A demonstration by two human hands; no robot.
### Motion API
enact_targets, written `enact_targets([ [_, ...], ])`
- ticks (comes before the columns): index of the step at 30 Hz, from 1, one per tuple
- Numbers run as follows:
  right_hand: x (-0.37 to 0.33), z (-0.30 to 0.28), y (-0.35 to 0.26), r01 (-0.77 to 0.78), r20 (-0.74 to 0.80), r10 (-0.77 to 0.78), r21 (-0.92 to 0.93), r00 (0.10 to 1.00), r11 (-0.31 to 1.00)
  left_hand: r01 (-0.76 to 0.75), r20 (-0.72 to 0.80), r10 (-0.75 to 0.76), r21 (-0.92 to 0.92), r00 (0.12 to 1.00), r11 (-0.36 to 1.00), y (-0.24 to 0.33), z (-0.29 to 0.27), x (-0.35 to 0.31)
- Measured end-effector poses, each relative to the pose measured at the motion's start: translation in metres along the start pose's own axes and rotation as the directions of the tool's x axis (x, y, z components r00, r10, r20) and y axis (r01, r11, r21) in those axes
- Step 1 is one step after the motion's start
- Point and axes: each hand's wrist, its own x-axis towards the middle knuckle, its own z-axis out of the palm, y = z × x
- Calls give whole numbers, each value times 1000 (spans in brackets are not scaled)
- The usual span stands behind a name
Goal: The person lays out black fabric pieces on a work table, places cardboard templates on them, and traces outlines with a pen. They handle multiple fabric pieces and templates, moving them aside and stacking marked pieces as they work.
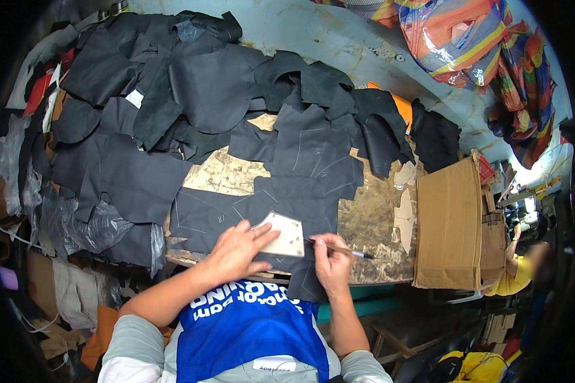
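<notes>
My left hand (pixel 236 249) presses flat on a pale cardboard pattern piece (pixel 286 235) that lies on a black leather sheet (pixel 249 210) at the near edge of a worn wooden table (pixel 370 223). My right hand (pixel 331 258) grips a slim pen (pixel 342 250) with its tip at the right edge of the pattern. Faint traced lines show on the black leather around the pattern.
A big heap of black leather pieces (pixel 172 96) covers the left and back of the table. Pale pattern pieces (pixel 404 210) lie at the table's right. A folded cardboard box (pixel 450 223) stands to the right. Striped bags (pixel 466 38) hang at the back. Another person (pixel 524 262) sits far right.
</notes>
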Motion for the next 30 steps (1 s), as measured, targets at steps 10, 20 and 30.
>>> enact_targets([
  [10,23,43,20,90,-7,-90,47,996,995,-7,-192,5,-13,981,1000,-3,20,-48],
  [20,20,41,14,96,-12,-96,-32,995,995,361,-74,-489,-582,869,729,-44,-18,-13],
  [30,-17,32,-31,469,533,-305,-201,789,860,230,-254,-962,-935,98,270,-184,-93,110],
])
